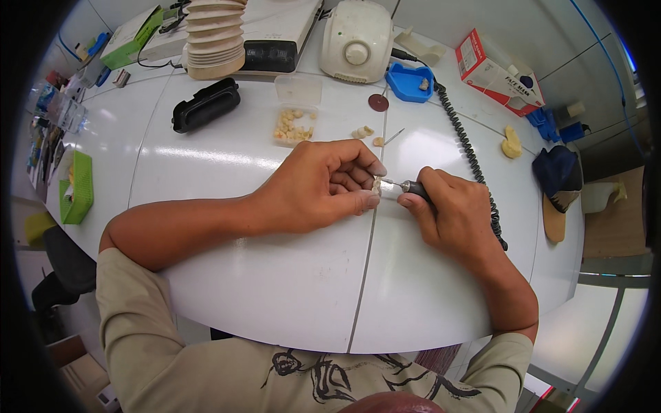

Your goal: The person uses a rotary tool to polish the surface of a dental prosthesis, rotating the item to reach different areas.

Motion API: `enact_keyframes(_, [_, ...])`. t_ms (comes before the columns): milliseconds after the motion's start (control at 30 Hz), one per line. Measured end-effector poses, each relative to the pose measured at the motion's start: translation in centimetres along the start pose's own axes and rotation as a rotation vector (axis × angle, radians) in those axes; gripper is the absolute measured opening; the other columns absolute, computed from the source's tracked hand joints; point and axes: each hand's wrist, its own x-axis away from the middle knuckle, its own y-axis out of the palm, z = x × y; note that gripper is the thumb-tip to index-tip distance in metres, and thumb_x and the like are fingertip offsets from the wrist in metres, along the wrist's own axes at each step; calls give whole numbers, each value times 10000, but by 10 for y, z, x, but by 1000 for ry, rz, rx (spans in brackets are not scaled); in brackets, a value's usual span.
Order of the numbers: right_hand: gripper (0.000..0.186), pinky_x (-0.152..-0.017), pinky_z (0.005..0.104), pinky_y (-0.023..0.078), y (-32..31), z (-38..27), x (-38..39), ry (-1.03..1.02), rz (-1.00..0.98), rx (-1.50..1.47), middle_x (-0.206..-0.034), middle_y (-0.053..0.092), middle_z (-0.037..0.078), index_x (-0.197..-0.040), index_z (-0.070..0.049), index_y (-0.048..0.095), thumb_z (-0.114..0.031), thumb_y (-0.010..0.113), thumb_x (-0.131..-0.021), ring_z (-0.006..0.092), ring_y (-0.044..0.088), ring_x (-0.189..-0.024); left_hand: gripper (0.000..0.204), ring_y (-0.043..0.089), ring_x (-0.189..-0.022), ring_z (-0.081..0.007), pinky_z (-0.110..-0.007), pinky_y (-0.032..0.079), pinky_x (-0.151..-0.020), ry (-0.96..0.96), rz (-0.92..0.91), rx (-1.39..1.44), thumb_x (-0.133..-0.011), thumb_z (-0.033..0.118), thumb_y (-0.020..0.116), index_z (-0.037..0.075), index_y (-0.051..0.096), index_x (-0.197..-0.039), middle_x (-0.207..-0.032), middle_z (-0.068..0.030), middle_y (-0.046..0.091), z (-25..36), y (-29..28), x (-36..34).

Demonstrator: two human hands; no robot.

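Note:
My left hand pinches a small pale tooth-like piece between thumb and fingertips, over the middle of the white table. From the right, my right hand grips a black and silver rotary handpiece. Its thin metal bur points left, at the small piece; whether they touch I cannot tell. Just beyond my left hand stands an opened clear plastic box with several yellowish tooth-like pieces inside. A few loose pale pieces and a slim metal bit lie past my fingertips.
A white control box stands at the back, with a coiled black cord running down to the right. Near it are a blue tray, a brown disc, a black case and a glove carton-like mask box. A green basket sits left, a cap right.

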Motion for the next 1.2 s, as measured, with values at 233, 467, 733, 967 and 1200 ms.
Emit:
enact_keyframes(233, [427,-510,442,479,0,1,0,-2,11,5,-706,659,78,-882,-78,634,-445,801,-1021,307,661,-579,359,780,-1088,-151,-252,665,-913,-49,0,43,-1044,12,760,-77,619,-1362,-1178,-137,751,2,2,-2])
enact_keyframes(467, [445,-507,444,479,-2,0,0,0,-5,37,-704,662,83,-876,-78,634,-468,771,-1041,307,663,-575,347,781,-1090,-151,-251,668,-909,-40,13,25,-1046,6,745,-81,620,-1358,-1185,-139,746,3,1,-1])
enact_keyframes(733, [447,-508,446,477,-1,-2,-1,-9,-24,47,-695,661,87,-867,-77,636,-465,775,-1039,310,667,-586,342,780,-1077,-142,-242,660,-901,-37,-6,26,-1047,17,751,-79,623,-1348,-1170,-127,742,1,1,-2])
enact_keyframes(967, [438,-509,443,479,-3,-3,-1,-12,-31,50,-700,666,89,-868,-76,638,-456,781,-1036,308,668,-587,339,779,-1072,-129,-229,640,-900,-48,-14,5,-1042,24,764,-70,630,-1339,-1154,-114,752,4,0,-1])
enact_keyframes(1200, [443,-507,437,482,-2,-3,-1,-19,-28,59,-700,671,88,-868,-76,644,-463,779,-1035,303,669,-581,322,790,-1051,-138,-230,639,-896,-41,-8,13,-1036,18,767,-71,635,-1316,-1144,-125,767,2,0,-1])
